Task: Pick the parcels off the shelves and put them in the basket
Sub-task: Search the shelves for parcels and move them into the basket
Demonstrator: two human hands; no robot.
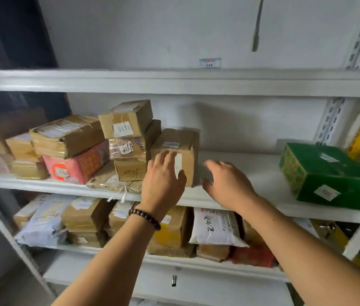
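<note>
Neither hand grips anything: left hand (pixel 163 180) spread flat over the front face of the brown cardboard box (pixel 180 140), fingers straight, contact or a small gap, cannot tell; right hand (pixel 225 184) open and loosely cupped just beside the box's right side, apart from it; box stands upright on the middle shelf (pixel 252 171), close against the stack of small parcels (pixel 128 151) on its left; likely a stiff carton, light to moderate weight, tape patches maybe slick; best hold looks like palms on opposite side faces; left side is tight, so probably slide it toward the front edge first; top carton (pixel 126 120) on the stack could tip if nudged; bare shelf to the right gives room, green box (pixel 329 173) well apart; good headroom under the upper shelf (pixel 174 81); basket not in view.
</note>
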